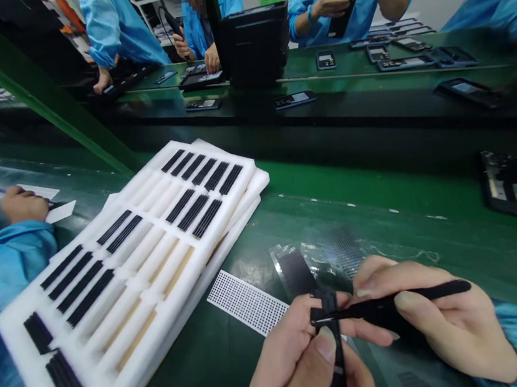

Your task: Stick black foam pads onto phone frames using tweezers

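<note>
My left hand (302,357) is closed around a small black plastic part (335,353), held upright between thumb and fingers. My right hand (435,307) grips black tweezers (376,308), and their tip touches the upper part of the black piece. Beyond my hands on the green bench lie a white sheet with rows of small dark dots (248,301), a dark rectangular sheet in clear film (296,270) and a clear sheet with a dark dotted grid (344,249). What the tweezer tip holds, if anything, is too small to tell.
White foam trays (129,259) are stacked at left, the top one holding rows of black strips. A phone body (509,184) lies at right on the conveyor belt. A green post (38,88) slants at upper left. Co-workers in blue sleeves (8,268) work at left and across the line.
</note>
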Tool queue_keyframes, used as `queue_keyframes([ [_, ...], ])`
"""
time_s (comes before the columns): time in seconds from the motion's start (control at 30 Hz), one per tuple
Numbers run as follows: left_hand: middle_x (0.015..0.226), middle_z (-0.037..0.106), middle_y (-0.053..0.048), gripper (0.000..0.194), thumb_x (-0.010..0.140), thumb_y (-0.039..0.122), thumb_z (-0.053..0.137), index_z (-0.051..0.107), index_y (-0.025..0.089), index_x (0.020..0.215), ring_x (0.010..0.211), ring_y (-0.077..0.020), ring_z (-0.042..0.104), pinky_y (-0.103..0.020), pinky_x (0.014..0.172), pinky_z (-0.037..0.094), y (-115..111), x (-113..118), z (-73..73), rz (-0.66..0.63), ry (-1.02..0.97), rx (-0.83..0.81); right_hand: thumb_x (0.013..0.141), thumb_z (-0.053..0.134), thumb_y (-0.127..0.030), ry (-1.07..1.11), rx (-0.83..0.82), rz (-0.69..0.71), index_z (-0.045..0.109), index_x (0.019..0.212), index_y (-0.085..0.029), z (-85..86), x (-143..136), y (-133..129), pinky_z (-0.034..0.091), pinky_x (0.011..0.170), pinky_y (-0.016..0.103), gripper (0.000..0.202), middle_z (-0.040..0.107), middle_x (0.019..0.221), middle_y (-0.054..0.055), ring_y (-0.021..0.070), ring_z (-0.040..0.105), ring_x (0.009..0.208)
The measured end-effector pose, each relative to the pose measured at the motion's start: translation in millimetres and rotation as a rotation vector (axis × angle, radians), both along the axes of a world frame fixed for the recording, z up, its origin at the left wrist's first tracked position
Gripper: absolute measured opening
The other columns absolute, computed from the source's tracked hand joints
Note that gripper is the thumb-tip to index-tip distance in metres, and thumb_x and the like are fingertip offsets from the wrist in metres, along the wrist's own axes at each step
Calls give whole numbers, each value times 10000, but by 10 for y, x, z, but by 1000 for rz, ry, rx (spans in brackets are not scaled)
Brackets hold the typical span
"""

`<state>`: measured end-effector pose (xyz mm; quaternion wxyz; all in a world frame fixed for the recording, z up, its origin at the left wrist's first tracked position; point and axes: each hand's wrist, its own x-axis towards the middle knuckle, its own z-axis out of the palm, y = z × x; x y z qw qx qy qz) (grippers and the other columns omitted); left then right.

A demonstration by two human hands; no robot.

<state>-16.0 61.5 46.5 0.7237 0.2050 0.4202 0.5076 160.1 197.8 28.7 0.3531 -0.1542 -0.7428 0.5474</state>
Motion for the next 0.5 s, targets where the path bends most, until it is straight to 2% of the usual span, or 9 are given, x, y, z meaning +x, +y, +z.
queue_keyframes([
  [0.1,1190,672,-175,316,1015,367,537,548,210,1289,693,-72,616,-182,527,280,0,28,3,11,-5,2,1027,506,-300,2,-1,-15,723,1121,-271,-2,27,-13,608,722,274,238,750,874,57,183,700,828],
  [0.23,1156,684,-182,362,1007,410,538,538,189,1294,663,-87,628,-193,493,220,21,59,28,-2,-61,29,1012,530,-288,10,-6,-16,736,1108,-261,24,55,-35,617,703,299,229,753,865,74,210,710,817],
  [0.5,992,716,-150,365,966,440,602,592,176,1217,669,-103,590,-232,631,348,20,110,26,55,-127,16,1012,517,-270,-29,41,-4,724,1150,-290,80,68,-34,627,735,298,249,774,911,65,213,733,844],
])
